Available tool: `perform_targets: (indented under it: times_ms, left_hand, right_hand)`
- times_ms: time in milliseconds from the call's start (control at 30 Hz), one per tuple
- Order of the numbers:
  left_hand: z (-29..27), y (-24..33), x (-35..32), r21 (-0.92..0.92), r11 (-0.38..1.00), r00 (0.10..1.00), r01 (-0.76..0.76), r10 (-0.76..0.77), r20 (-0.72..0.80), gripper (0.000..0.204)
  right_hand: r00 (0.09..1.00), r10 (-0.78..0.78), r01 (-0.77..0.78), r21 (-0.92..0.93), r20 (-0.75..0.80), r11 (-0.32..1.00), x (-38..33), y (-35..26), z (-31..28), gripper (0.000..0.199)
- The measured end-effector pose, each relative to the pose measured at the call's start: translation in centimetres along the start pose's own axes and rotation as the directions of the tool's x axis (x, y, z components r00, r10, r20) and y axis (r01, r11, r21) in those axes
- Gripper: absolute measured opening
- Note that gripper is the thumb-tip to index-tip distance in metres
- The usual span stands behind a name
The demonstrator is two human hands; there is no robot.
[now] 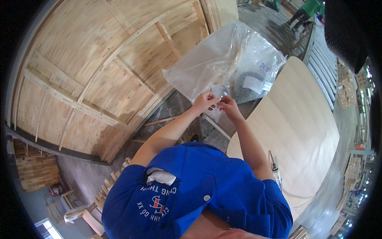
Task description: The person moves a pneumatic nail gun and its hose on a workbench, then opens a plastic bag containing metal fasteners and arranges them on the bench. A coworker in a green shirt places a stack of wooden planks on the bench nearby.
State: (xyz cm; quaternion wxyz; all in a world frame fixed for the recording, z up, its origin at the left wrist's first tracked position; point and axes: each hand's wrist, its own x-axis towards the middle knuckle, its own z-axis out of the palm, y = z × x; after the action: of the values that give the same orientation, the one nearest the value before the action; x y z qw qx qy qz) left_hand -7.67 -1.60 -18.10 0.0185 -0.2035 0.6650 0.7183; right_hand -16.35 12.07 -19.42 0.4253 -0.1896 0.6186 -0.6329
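Note:
My left hand (205,102) and my right hand (229,108) meet in front of me, fingertips almost touching. Both are closed in a pinch on what looks like a small clear plastic bag (215,114), partly hidden by the fingers. Just beyond them lies a large clear plastic bag (211,59), wrinkled and spread out. In its right part, a dark grey mass of small pieces (240,89) shows through, along with a white paper label (253,84).
A large wooden panel with battens (99,63) stands at the left. On the right lies a pale curved board (294,119), bearing a screwdriver-like tool (273,164) beside my right arm. A roller conveyor (322,59) runs behind it. One person in green (312,10) is far off.

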Motion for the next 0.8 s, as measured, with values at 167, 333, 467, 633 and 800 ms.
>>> perform_targets:
  times_ms: [167, 333, 467, 633, 800]
  left_hand:
    - [-0.5, 0.0, 0.3, 0.01, 0.995, 0.995, 0.098, -0.098, 0.016, 0.022]
    - [-0.3, -1.1, -1.1, -0.185, 0.968, 0.984, 0.17, -0.177, -0.019, 0.02]
    - [0.3, -1.3, -1.4, -0.078, 0.976, 0.978, 0.204, -0.207, -0.036, 0.017]
    - [-0.3, -1.7, -0.6, -0.148, 0.974, 0.985, 0.174, -0.17, 0.037, 0.012]
    - [-0.7, -1.8, 0.1, -0.277, 0.946, 0.979, 0.171, -0.131, 0.157, 0.014]
  right_hand:
    - [0.987, -0.096, 0.05, -0.315, -0.13, 0.948, 0.1, 0.3, 1.5, 0.015]
    - [0.964, -0.124, -0.025, -0.545, -0.235, 0.838, -1.3, 1.5, 2.4, 0.013]
    - [0.934, -0.228, -0.023, -0.682, -0.276, 0.731, -2.0, 1.3, 3.0, 0.018]
    - [0.953, -0.167, -0.047, -0.669, -0.252, 0.742, -1.5, 0.7, 3.1, 0.02]
    - [0.996, 0.009, -0.03, -0.252, -0.087, 0.967, -1.3, 0.3, 1.7, 0.015]
